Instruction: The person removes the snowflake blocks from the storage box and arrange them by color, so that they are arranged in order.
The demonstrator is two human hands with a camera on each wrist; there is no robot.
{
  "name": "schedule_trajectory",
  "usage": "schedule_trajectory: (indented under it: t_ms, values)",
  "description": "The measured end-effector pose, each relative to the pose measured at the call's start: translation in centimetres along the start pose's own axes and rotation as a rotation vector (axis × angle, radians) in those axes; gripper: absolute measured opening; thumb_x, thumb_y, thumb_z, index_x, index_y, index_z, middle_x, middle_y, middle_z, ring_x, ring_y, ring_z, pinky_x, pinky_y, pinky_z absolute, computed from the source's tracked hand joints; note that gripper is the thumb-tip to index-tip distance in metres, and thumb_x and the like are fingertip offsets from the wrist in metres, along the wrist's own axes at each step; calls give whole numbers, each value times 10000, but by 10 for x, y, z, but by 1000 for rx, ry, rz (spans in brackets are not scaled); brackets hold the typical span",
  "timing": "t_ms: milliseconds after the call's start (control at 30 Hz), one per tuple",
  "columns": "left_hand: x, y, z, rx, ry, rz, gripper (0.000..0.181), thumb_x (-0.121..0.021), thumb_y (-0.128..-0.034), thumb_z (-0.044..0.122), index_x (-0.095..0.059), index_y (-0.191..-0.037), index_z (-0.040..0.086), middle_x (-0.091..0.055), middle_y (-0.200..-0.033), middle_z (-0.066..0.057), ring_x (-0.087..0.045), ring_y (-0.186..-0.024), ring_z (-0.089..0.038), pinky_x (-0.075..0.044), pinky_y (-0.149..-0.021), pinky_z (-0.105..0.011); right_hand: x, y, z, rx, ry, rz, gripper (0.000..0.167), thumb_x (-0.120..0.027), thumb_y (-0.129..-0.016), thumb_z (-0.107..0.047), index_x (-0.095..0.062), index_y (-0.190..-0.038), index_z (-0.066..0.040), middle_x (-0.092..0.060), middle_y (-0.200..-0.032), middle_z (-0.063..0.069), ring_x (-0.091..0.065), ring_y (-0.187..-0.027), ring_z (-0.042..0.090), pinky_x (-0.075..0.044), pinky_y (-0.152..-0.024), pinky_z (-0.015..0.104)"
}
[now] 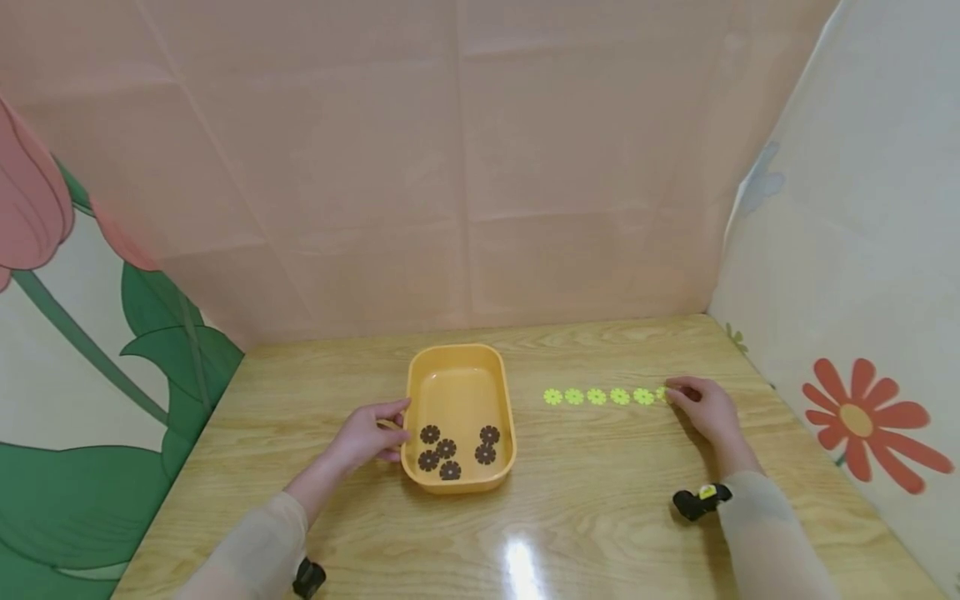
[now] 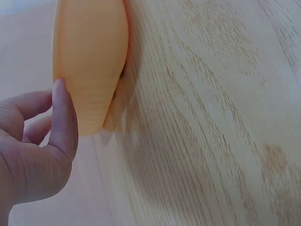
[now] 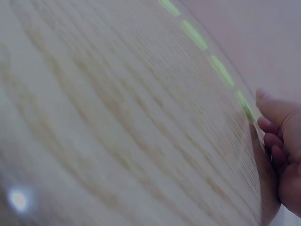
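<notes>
A yellow tray (image 1: 457, 379) with rounded corners stands on the table, holding several dark brown flower-shaped pieces (image 1: 446, 448). At its left side, my left hand (image 1: 367, 435) grips the rim between thumb and fingers; the left wrist view shows the tray's outer wall (image 2: 91, 61) beside the fingers (image 2: 61, 113). Several yellow-green flower-shaped pieces (image 1: 596, 397) lie flat in a straight row to the right of the tray. My right hand (image 1: 705, 407) is at the row's right end, its curled fingertips pinching the last piece (image 3: 243, 104), which they partly hide.
The wood-grain table (image 1: 600, 500) runs back to a pink cloth (image 1: 450, 167). Flower-printed sheets (image 1: 855, 250) hang along both sides. Black wrist devices (image 1: 701, 502) sit at both cuffs. Light glares off the table front.
</notes>
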State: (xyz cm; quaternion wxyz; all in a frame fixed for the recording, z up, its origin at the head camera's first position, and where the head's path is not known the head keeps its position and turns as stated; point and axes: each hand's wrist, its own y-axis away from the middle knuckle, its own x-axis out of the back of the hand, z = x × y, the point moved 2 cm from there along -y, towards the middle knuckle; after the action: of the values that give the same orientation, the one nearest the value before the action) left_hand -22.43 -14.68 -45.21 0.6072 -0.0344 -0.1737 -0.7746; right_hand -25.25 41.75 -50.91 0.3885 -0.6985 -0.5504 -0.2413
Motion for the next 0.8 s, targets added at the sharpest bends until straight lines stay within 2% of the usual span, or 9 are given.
schedule_trajectory:
  t_ms: [233,433,567,800]
  values:
    - [1,0,-1,-2,3,-3,626,-696,-846,-92,-491,-1428,11,-531,-1138,-234,-609,-760,-231,-649,-656,-364,3,5,-1,-99,-45,20,398,-593,-1007,-306,-637,-1241,13,-617,-980,161,-503,-833,200,-416,-641,235]
    - [1,1,0,-4,1,-2,626,-695,-843,-95,-493,-1426,13,-532,-1139,-236,-609,-761,-234,-649,-660,-370,2,12,-8,-107,-170,146,328,-636,-982,-198,-645,-1204,43,-601,-906,110,-471,-747,25,-396,-581,111]
    - [0,1,1,-5,-5,-6,628,-696,-845,-90,-488,-1429,8,-532,-1145,-238,-610,-764,-231,-649,-660,-368,-1,16,-25,-48,-259,162,287,-638,-974,-133,-645,-1189,57,-591,-857,71,-475,-739,8,-407,-577,93]
    - [0,2,3,-7,-8,-8,622,-696,-853,-78,-485,-1431,10,-525,-1155,-241,-608,-781,-234,-649,-668,-374,-22,12,-77,156,-261,16,235,-659,-955,-82,-666,-1162,28,-616,-878,82,-539,-788,73,-454,-651,99]
